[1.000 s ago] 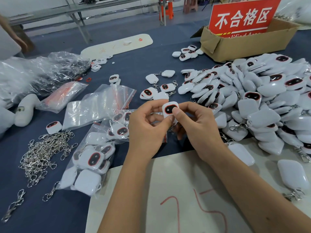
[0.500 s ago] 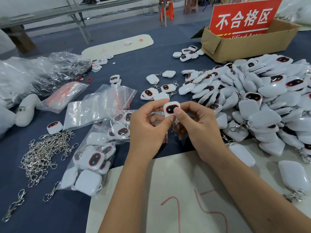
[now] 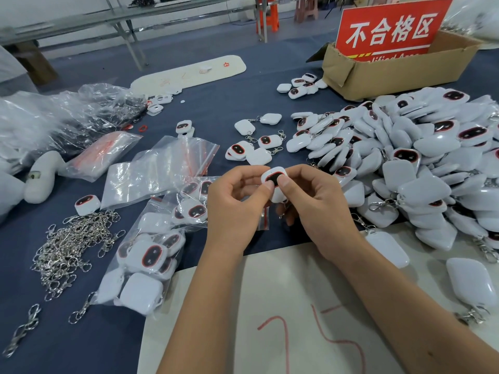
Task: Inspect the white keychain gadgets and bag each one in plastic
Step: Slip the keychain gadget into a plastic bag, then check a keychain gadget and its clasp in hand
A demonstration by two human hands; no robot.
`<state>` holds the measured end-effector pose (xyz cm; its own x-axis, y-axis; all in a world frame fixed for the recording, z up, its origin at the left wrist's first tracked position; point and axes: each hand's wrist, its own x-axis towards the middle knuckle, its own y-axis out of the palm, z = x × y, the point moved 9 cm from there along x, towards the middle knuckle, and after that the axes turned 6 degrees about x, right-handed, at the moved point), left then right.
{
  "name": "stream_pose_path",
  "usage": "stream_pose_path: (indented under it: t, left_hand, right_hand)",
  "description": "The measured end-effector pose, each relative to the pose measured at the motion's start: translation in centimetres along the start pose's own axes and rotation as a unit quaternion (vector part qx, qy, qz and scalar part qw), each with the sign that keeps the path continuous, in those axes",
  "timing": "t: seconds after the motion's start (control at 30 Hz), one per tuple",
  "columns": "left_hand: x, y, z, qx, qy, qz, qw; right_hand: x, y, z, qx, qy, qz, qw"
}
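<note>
- The left hand and the right hand meet at the centre of the frame and pinch one white keychain gadget between them, its dark red-rimmed face turned up toward the camera.
- Both hands are curled: each thumb presses on the gadget's face, the index fingers arch over its upper edge, and the other fingers fold beneath. The lower part of the gadget and its clasp are mostly hidden behind the right thumb, so how the clasp hangs is unclear.
- Compared with a second ago, the thumbs sit closer together on the face, covering more of the dark window; the hands hover over the same spot.
- A filled zip bag lies at lower left of centre with several white gadgets inside, some face up, a clasp poking out at its lower corner.
- A second bag, just above it and partly behind the left hand, also holds gadgets.
- Empty clear zip bags with red seal lines lie left of centre.
- A cardboard box at upper right carries a red sign; what it holds cannot be seen.
- A large heap of loose gadgets fills the right side.
- A tangle of metal clasps lies at lower left on the blue tablecloth.
- A white board with red marks lies under the forearms.
</note>
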<state>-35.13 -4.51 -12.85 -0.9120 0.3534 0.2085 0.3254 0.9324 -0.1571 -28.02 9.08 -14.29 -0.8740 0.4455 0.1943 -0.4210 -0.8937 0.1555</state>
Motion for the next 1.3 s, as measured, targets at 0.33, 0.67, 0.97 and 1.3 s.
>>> stream_pose_path:
  t: [0.33, 0.67, 0.97, 1.3]
  left_hand:
    - [0.3, -0.4, -0.8, 0.021, 0.039, -0.002, 0.999]
    - [0.3, -0.2, -0.6, 0.027, 0.033, 0.005, 0.999]
    - [0.1, -0.1, -0.3, 0.008, 0.010, 0.014, 1.000]
    - [0.2, 0.5, 0.3, -0.013, -0.003, 0.043, 0.999]
  right_hand:
    - [0.0, 0.7, 0.5, 0.025, -0.018, 0.036, 0.999]
    - [-0.1, 0.7, 0.5, 0.001, -0.020, 0.034, 0.999]
    - [0.1, -0.1, -0.1, -0.006, -0.005, 0.007, 1.000]
    - [0.3, -0.4, -0.7, 0.029, 0.036, -0.003, 0.999]
